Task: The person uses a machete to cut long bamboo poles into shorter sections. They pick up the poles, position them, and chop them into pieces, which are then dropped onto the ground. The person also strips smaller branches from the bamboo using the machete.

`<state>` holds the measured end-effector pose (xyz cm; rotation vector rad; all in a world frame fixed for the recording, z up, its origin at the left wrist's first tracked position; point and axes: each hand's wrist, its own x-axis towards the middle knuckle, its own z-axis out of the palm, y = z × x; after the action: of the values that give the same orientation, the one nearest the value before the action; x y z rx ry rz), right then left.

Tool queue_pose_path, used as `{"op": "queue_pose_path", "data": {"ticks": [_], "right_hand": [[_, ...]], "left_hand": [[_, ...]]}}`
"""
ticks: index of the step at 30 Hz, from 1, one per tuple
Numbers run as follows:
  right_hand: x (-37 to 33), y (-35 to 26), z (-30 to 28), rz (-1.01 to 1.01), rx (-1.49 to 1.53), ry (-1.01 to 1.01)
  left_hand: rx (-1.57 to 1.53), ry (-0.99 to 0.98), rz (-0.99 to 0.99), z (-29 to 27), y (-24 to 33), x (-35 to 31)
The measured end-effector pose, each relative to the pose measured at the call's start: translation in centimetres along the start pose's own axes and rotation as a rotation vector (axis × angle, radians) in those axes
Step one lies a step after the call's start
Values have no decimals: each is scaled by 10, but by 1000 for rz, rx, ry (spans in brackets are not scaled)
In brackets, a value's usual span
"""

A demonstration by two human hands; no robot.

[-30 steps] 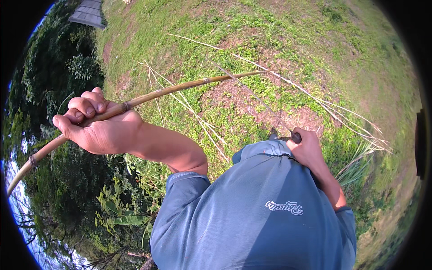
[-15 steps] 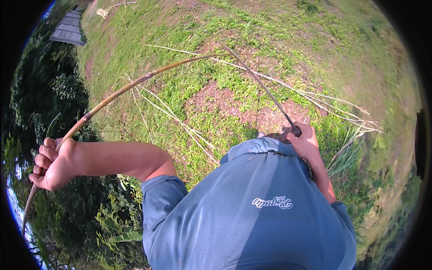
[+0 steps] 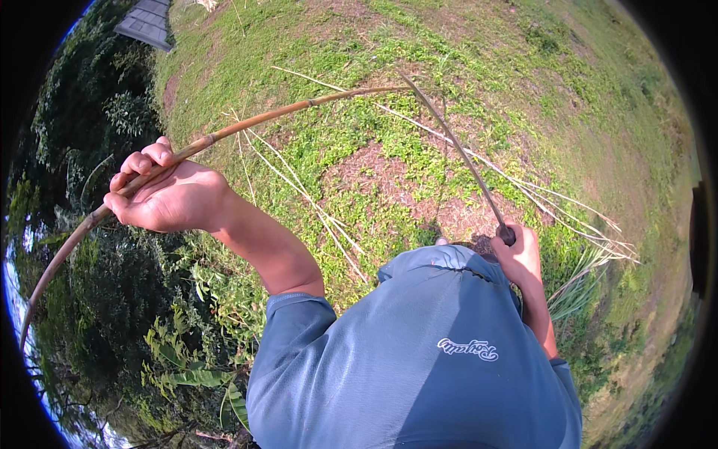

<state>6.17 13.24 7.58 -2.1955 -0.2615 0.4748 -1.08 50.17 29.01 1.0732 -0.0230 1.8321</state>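
A long yellowish-brown cane (image 3: 258, 120) with darker joints runs through my left hand (image 3: 173, 196), whose fingers are curled round it out to the left. In the picture the cane looks bent into an arc, one end toward the middle and the other past the left side. My right hand (image 3: 522, 258), close to my waist, is wrapped round the dark handle of a machete (image 3: 465, 156). Its long narrow blade points forward and left. The blade's tip appears beside the cane's far end; whether they touch I cannot tell.
Thin pale stalks (image 3: 295, 183) lie on the grass ahead. More long stalks (image 3: 493, 166) stretch to the right, ending in green leaves (image 3: 580, 288). Dense dark bushes (image 3: 97, 292) stand at the left. A grey roof-like structure (image 3: 147, 24) shows at the far left.
My left hand has moved forward along the cane, nearer its middle, and still grips it. The machete has kept about the same angle in my right hand. The whole view has shifted slightly.
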Motion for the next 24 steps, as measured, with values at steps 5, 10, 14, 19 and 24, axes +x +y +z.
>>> {"op": "queue_pose_path", "data": {"ticks": [5,10,14,19,24], "right_hand": [[9,-33,12,-99,-42,-129],[7,-56,35,-487,-276,-123],[22,-36,58,-443,-326,-3],[68,9,68,-94,-328,-140],[60,21,51,152,-266,-290]], "left_hand": [[-60,21,138,-5,38,-9],[89,124,195,-7,32,-22],[42,96,165,-23,39,-16],[-134,-154,94,-59,75,27],[-293,-315,-11,-104,152,139]]}}
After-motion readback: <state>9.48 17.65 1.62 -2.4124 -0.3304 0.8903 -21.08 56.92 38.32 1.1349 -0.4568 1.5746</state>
